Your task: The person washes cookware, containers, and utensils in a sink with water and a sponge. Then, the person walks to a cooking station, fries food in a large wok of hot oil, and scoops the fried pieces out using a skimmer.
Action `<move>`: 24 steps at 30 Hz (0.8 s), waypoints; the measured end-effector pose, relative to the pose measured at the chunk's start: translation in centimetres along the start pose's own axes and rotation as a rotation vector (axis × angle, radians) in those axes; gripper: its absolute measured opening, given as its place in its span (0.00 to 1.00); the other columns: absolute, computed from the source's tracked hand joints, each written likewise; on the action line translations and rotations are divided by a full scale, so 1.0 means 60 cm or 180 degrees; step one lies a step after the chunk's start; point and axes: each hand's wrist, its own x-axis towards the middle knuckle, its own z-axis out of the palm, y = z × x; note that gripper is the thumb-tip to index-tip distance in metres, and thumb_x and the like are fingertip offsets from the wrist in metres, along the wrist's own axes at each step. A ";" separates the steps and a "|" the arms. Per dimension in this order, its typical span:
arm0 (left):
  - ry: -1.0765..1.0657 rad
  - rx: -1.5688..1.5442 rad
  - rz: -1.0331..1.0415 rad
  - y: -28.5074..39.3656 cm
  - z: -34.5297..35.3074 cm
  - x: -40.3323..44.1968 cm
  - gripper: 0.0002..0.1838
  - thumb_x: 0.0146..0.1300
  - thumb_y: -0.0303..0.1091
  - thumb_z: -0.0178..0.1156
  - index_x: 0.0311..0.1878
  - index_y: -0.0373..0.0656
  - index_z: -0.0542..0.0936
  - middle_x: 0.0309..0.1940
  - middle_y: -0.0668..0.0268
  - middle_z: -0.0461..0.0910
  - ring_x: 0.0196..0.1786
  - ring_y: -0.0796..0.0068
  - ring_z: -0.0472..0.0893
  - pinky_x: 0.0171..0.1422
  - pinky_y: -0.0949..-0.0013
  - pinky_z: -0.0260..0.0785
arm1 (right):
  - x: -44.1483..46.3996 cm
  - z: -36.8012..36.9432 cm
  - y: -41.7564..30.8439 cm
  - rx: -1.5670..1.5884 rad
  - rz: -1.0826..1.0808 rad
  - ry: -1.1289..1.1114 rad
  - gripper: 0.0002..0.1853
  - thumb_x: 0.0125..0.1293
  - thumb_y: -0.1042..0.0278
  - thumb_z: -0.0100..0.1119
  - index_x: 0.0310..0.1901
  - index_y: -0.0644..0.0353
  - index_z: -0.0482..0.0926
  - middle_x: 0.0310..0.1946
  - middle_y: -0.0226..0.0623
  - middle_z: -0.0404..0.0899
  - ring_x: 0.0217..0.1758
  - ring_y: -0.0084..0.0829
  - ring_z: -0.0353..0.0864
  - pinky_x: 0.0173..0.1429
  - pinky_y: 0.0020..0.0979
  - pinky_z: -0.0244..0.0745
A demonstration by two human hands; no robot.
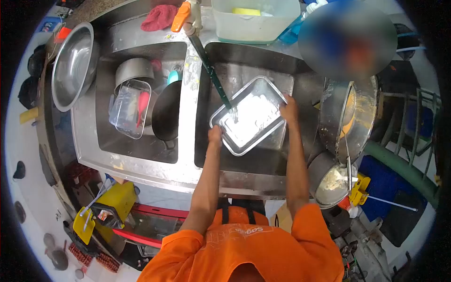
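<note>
A rectangular shiny metal tray (258, 110) is held tilted over the right sink basin (235, 162). My left hand (214, 135) is closed on its lower left edge, and my right hand (289, 109) grips the right side near a corner. Fingers of both hands are partly hidden by the tray. From the tap with an orange handle (181, 18), a dark green pipe (209, 68) reaches down to the tray. Water runs from the pipe's end onto the tray's bright inner surface.
The left basin holds a metal pot (134, 69), a clear plastic container (126, 115) and a dark pan (165, 113). A large metal bowl (73, 68) leans at far left. Big dirty pots (366, 122) stand right. Behind are a plastic tub (256, 30) and a red cloth (160, 17).
</note>
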 end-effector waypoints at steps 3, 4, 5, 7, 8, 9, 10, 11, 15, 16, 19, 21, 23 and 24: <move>0.0612 0.1157 0.0550 -0.103 0.095 0.124 0.27 0.56 0.43 0.57 0.54 0.32 0.76 0.49 0.56 0.80 0.43 0.63 0.82 0.43 0.58 0.74 | -0.139 -0.104 -0.149 0.0466 -0.0261 0.0566 0.26 0.52 0.85 0.53 0.56 0.61 0.78 0.49 0.51 0.81 0.51 0.48 0.82 0.57 0.37 0.76; 0.0401 0.0852 0.0778 -0.029 0.139 0.011 0.26 0.59 0.43 0.58 0.55 0.32 0.75 0.47 0.56 0.80 0.43 0.64 0.81 0.46 0.61 0.74 | -0.179 -0.103 -0.173 0.0469 -0.0443 0.0732 0.29 0.49 0.87 0.49 0.55 0.58 0.80 0.50 0.47 0.82 0.53 0.46 0.81 0.60 0.37 0.73; 0.0166 0.0536 0.0984 0.067 0.186 -0.125 0.26 0.62 0.42 0.59 0.57 0.31 0.74 0.46 0.55 0.81 0.44 0.65 0.81 0.48 0.63 0.73 | -0.215 -0.103 -0.181 0.0471 -0.0608 0.0884 0.32 0.46 0.89 0.46 0.53 0.55 0.82 0.51 0.42 0.82 0.56 0.44 0.80 0.63 0.37 0.71; -0.1147 -0.0930 0.0470 0.101 0.156 -0.119 0.21 0.66 0.43 0.53 0.54 0.38 0.77 0.41 0.62 0.80 0.36 0.70 0.79 0.41 0.64 0.74 | -0.267 -0.096 -0.159 0.0309 -0.0833 0.0512 0.33 0.45 0.90 0.47 0.54 0.54 0.82 0.52 0.40 0.81 0.58 0.43 0.78 0.66 0.39 0.68; -0.1574 -0.1056 0.0622 0.108 0.145 -0.108 0.19 0.67 0.44 0.51 0.52 0.41 0.79 0.38 0.64 0.79 0.33 0.72 0.78 0.38 0.65 0.74 | -0.279 -0.087 -0.146 0.0237 -0.0947 0.0334 0.33 0.44 0.91 0.48 0.54 0.53 0.82 0.52 0.40 0.81 0.60 0.42 0.76 0.67 0.40 0.67; -0.1614 -0.0548 0.0305 0.088 0.132 -0.064 0.16 0.69 0.42 0.51 0.48 0.42 0.81 0.33 0.65 0.80 0.32 0.71 0.79 0.38 0.64 0.74 | -0.283 -0.074 -0.129 0.0020 -0.1226 0.0072 0.33 0.45 0.90 0.49 0.55 0.53 0.81 0.54 0.39 0.80 0.61 0.43 0.74 0.69 0.42 0.64; -0.1698 -0.0031 0.0001 0.066 0.120 -0.017 0.15 0.70 0.41 0.51 0.43 0.42 0.83 0.29 0.65 0.81 0.31 0.70 0.80 0.38 0.64 0.74 | -0.281 -0.062 -0.110 -0.0199 -0.1514 -0.0175 0.33 0.45 0.90 0.51 0.56 0.53 0.81 0.55 0.39 0.79 0.63 0.43 0.72 0.71 0.44 0.61; -0.1367 0.0776 0.0194 0.086 0.104 -0.046 0.16 0.68 0.36 0.55 0.53 0.37 0.78 0.43 0.64 0.79 0.46 0.71 0.77 0.54 0.64 0.68 | -0.278 -0.058 -0.099 -0.0418 -0.1802 -0.0423 0.33 0.46 0.89 0.53 0.57 0.52 0.80 0.56 0.38 0.78 0.65 0.44 0.70 0.73 0.46 0.59; -0.1170 -0.0408 -0.0129 0.070 0.075 -0.049 0.22 0.72 0.44 0.51 0.58 0.36 0.76 0.53 0.59 0.78 0.51 0.65 0.78 0.54 0.64 0.71 | -0.224 -0.005 -0.094 -0.0534 -0.1498 -0.1202 0.25 0.69 0.64 0.50 0.68 0.50 0.67 0.71 0.42 0.61 0.73 0.50 0.58 0.78 0.50 0.44; -0.1198 -0.0557 -0.0019 0.050 0.065 -0.031 0.23 0.72 0.45 0.52 0.58 0.35 0.76 0.53 0.58 0.79 0.49 0.63 0.80 0.50 0.63 0.74 | -0.198 0.037 -0.099 -0.0732 -0.1711 -0.1037 0.25 0.72 0.59 0.44 0.69 0.51 0.65 0.72 0.43 0.58 0.74 0.51 0.56 0.78 0.50 0.43; -0.0496 0.0654 0.0575 0.089 0.065 -0.102 0.26 0.73 0.48 0.49 0.60 0.34 0.74 0.55 0.56 0.78 0.51 0.62 0.80 0.56 0.61 0.73 | -0.071 0.178 -0.096 -0.0682 -0.2198 -0.0785 0.27 0.75 0.52 0.36 0.70 0.54 0.63 0.72 0.45 0.58 0.75 0.51 0.55 0.77 0.51 0.45; -0.0345 0.0849 0.0493 0.095 0.056 -0.109 0.28 0.74 0.50 0.48 0.61 0.34 0.74 0.56 0.55 0.78 0.53 0.63 0.79 0.59 0.61 0.71 | -0.033 0.202 -0.117 -0.0993 -0.1521 -0.0501 0.26 0.74 0.53 0.37 0.70 0.54 0.63 0.71 0.46 0.60 0.75 0.51 0.56 0.76 0.50 0.47; -0.0371 0.0559 0.0311 0.113 0.046 -0.105 0.31 0.73 0.53 0.47 0.63 0.33 0.72 0.57 0.53 0.77 0.55 0.63 0.78 0.61 0.60 0.70 | -0.043 0.206 -0.129 -0.0819 -0.1651 -0.0503 0.26 0.74 0.53 0.40 0.69 0.55 0.64 0.70 0.48 0.62 0.74 0.51 0.57 0.76 0.49 0.49; -0.0483 0.0166 0.0143 0.118 0.043 -0.099 0.32 0.73 0.55 0.47 0.63 0.32 0.72 0.58 0.52 0.76 0.56 0.63 0.77 0.61 0.60 0.70 | -0.083 0.198 -0.115 -0.0513 -0.2112 -0.0656 0.27 0.73 0.53 0.41 0.69 0.56 0.64 0.69 0.49 0.63 0.73 0.52 0.58 0.76 0.48 0.50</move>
